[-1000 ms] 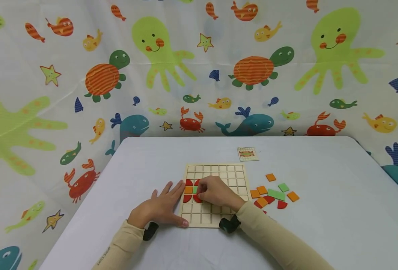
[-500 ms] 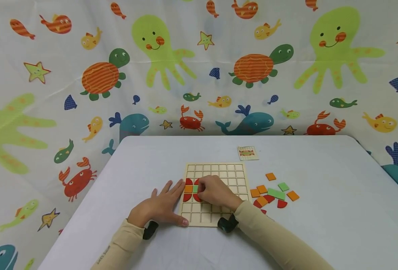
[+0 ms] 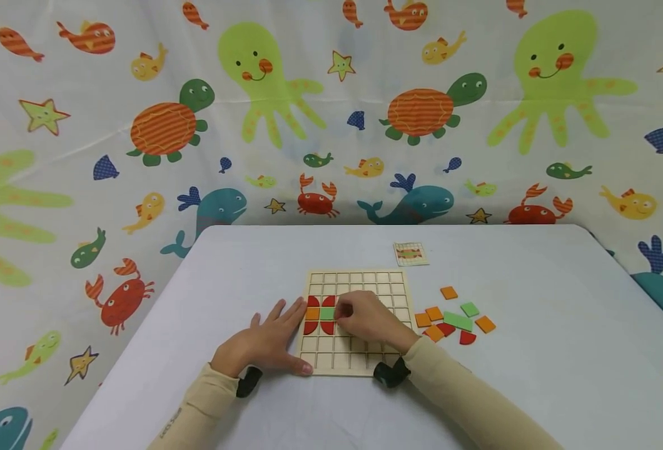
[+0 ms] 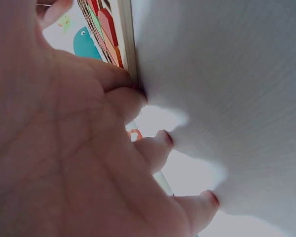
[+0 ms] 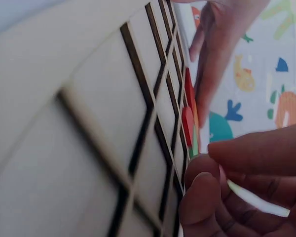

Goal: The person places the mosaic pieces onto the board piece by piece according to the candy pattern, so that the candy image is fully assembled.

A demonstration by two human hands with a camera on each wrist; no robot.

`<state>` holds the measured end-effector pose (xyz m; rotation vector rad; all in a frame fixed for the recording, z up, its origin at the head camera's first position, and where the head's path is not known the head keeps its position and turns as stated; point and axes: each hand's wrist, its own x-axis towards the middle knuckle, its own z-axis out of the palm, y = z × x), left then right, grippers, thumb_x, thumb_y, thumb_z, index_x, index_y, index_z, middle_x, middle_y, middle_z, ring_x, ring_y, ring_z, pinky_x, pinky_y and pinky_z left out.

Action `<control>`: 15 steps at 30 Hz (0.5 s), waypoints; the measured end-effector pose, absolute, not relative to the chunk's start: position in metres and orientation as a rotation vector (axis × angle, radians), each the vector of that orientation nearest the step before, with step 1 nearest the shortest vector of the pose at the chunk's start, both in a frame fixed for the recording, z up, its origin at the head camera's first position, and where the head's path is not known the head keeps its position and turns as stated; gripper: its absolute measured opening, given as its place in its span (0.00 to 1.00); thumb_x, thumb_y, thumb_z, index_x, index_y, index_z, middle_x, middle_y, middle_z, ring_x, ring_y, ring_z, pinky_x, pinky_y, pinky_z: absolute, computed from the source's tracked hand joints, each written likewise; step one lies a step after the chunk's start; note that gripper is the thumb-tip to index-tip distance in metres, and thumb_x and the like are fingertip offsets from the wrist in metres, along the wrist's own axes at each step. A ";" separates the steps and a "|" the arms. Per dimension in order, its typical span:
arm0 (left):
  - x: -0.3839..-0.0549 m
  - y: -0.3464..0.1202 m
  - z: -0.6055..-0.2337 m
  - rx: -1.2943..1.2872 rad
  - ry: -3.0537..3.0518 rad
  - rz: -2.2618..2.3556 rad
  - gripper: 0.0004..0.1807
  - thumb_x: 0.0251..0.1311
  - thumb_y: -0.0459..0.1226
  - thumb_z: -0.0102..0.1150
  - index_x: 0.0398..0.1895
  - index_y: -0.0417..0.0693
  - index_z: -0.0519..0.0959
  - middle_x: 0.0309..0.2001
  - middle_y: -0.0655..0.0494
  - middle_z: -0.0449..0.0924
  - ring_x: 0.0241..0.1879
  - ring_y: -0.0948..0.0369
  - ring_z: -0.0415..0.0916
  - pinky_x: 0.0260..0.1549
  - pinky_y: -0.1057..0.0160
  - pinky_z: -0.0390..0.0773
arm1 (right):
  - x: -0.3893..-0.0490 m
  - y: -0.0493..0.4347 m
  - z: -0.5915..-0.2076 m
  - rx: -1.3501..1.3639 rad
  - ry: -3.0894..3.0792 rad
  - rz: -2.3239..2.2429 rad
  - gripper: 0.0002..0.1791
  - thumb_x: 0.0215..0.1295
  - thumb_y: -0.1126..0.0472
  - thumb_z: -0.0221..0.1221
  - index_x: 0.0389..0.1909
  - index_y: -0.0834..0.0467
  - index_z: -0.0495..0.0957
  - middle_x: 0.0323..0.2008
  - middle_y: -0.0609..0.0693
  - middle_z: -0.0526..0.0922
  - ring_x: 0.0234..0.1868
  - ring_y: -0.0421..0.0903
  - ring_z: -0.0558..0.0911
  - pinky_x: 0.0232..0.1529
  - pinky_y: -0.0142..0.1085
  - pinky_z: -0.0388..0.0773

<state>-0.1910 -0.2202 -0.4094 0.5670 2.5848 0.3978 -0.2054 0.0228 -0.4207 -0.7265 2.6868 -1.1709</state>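
A pale wooden grid board (image 3: 339, 361) lies on the table. In its left columns sit an orange square tile (image 3: 313, 313) and a green square tile (image 3: 327, 313), with red quarter-circle tiles (image 3: 311, 328) above and below them. My left hand (image 3: 266, 345) lies spread at the board's left edge, fingertips and thumb against it. Over the grid, my right hand (image 3: 371, 320) has curled fingers, their tips right beside the green tile. The right wrist view shows thumb and finger (image 5: 256, 153) close together at the board, with no tile visible between them.
Right of the board lie several loose tiles: a green rectangle (image 3: 458, 321), a green square (image 3: 469, 309), orange squares (image 3: 485, 324) and red quarter circles (image 3: 467, 338). A small pattern card (image 3: 410, 254) sits behind the board. A sea-animal cloth (image 3: 320, 94) hangs behind the table.
My right hand has shifted slightly to the right, uncovering the green tile and the red tiles above and below it. The left hand stays in place.
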 end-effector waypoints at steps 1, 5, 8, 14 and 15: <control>-0.191 -0.220 -0.410 0.566 2.585 0.401 0.70 0.50 0.60 0.81 0.88 0.43 0.49 0.87 0.47 0.43 0.84 0.39 0.36 0.72 0.20 0.40 | -0.204 0.027 -0.419 -0.713 2.687 -1.179 0.05 0.66 0.71 0.66 0.34 0.58 0.85 0.30 0.43 0.81 0.33 0.43 0.76 0.37 0.35 0.77; -0.192 -0.218 -0.410 0.555 2.595 0.387 0.70 0.49 0.60 0.82 0.88 0.44 0.50 0.88 0.48 0.43 0.84 0.39 0.36 0.71 0.20 0.40 | -0.199 0.048 -0.414 -0.701 2.671 -1.213 0.05 0.71 0.68 0.66 0.45 0.60 0.88 0.36 0.44 0.84 0.39 0.44 0.79 0.43 0.38 0.80; -0.193 -0.216 -0.411 0.544 2.597 0.377 0.70 0.49 0.60 0.82 0.88 0.45 0.50 0.88 0.48 0.43 0.84 0.39 0.36 0.71 0.20 0.40 | -0.194 0.067 -0.412 -0.727 2.665 -1.218 0.10 0.73 0.67 0.65 0.52 0.61 0.87 0.43 0.47 0.87 0.44 0.45 0.81 0.48 0.39 0.82; -0.191 -0.216 -0.411 0.550 2.589 0.376 0.71 0.49 0.61 0.81 0.88 0.43 0.49 0.87 0.47 0.43 0.84 0.38 0.35 0.71 0.20 0.40 | -0.182 0.100 -0.409 -0.762 2.662 -1.210 0.17 0.73 0.65 0.63 0.60 0.62 0.85 0.55 0.54 0.87 0.52 0.52 0.82 0.49 0.40 0.82; -0.191 -0.217 -0.411 0.557 2.587 0.381 0.71 0.50 0.60 0.81 0.88 0.43 0.49 0.87 0.47 0.43 0.84 0.38 0.35 0.71 0.20 0.40 | -0.180 0.105 -0.408 -0.767 2.665 -1.205 0.17 0.73 0.65 0.63 0.61 0.62 0.85 0.56 0.54 0.87 0.53 0.53 0.83 0.50 0.41 0.82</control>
